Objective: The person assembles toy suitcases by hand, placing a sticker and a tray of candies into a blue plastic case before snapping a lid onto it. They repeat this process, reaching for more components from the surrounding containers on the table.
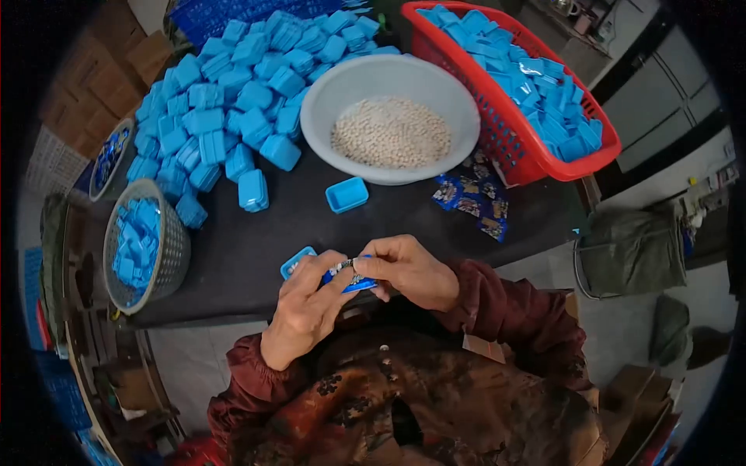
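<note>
Both hands meet at the table's near edge around a small printed blue packet. My left hand pinches it from the left, while the fingers of my right hand grip its upper right part. Just behind the left fingers, a small blue plastic tray shows in part; some pale contents are visible inside, the rest is covered by the hand. Farther back, another blue tray lies on the dark tabletop, its open side up.
A grey basin of pale round pellets stands beyond the hands. Stacked blue boxes are heaped on the left. A red basket of blue trays is at right, near printed packets. A pale basket holds blue pieces.
</note>
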